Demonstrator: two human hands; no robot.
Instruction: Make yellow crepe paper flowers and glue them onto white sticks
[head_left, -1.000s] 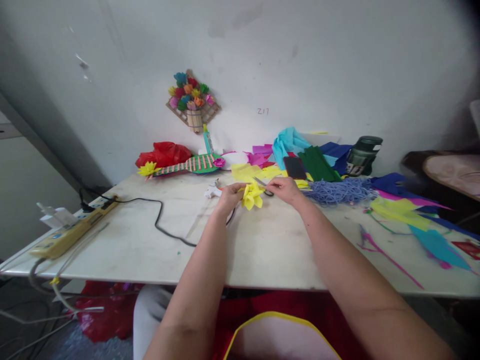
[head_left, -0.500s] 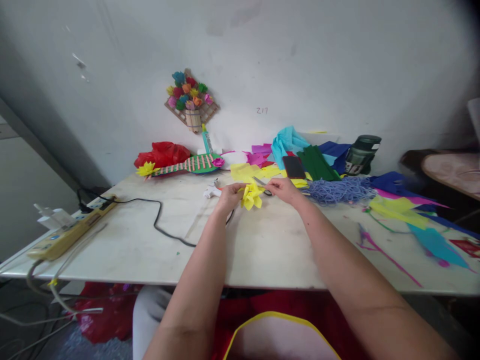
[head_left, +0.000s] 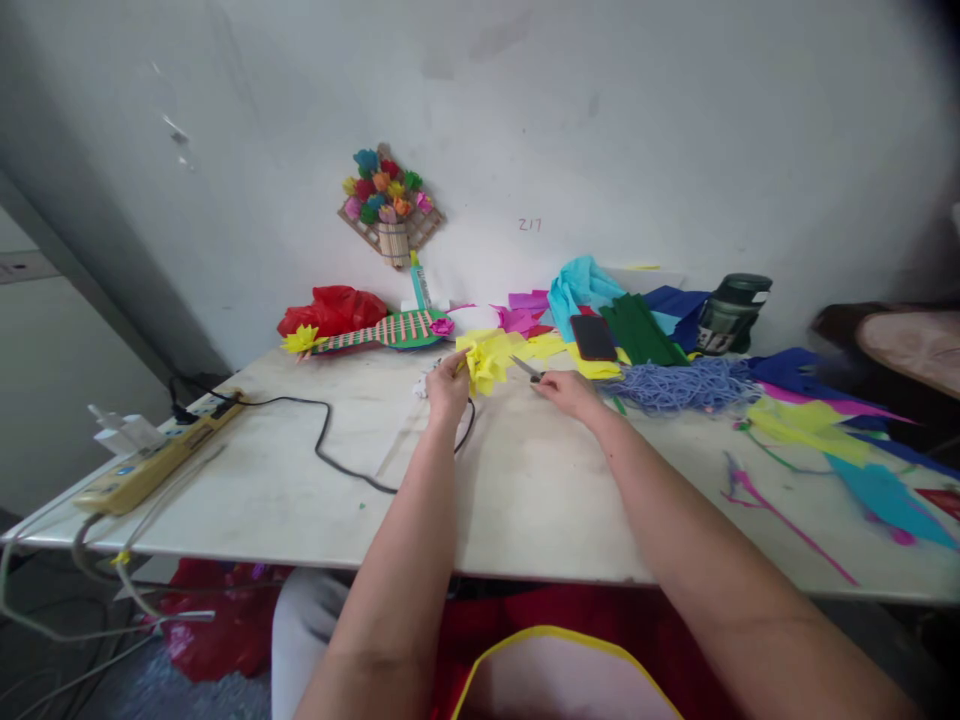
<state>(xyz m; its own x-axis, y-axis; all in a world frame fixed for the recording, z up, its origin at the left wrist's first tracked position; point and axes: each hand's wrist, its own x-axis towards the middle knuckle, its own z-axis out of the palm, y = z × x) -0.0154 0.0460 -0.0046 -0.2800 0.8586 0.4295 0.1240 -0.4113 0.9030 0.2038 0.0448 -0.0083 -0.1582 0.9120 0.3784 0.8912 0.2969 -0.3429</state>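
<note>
Pinched between the fingers of my left hand (head_left: 448, 385) is a yellow paper flower (head_left: 488, 364), held just above the table with its petals spread. My right hand (head_left: 568, 392) is closed around the handles of a pair of scissors (head_left: 526, 368). Their blades point left at the flower, with a small gap between tip and petals. Part of a white glue gun (head_left: 421, 386) shows behind my left hand, and a black cord runs near it. Yellow paper (head_left: 546, 345) lies flat behind the scissors.
A green paper guitar (head_left: 409, 328) lies at the back, beside a red plastic bag (head_left: 334, 312). Behind my right hand are a phone (head_left: 593, 338), dark green paper (head_left: 643, 330), a heap of bluish shredded paper (head_left: 675, 386) and a dark bottle (head_left: 733, 315). A power strip (head_left: 161, 450) sits on the left.
The flower has turned and moved slightly left and up with my left hand. My right hand and the scissors have drawn away from it, leaving a gap.
</note>
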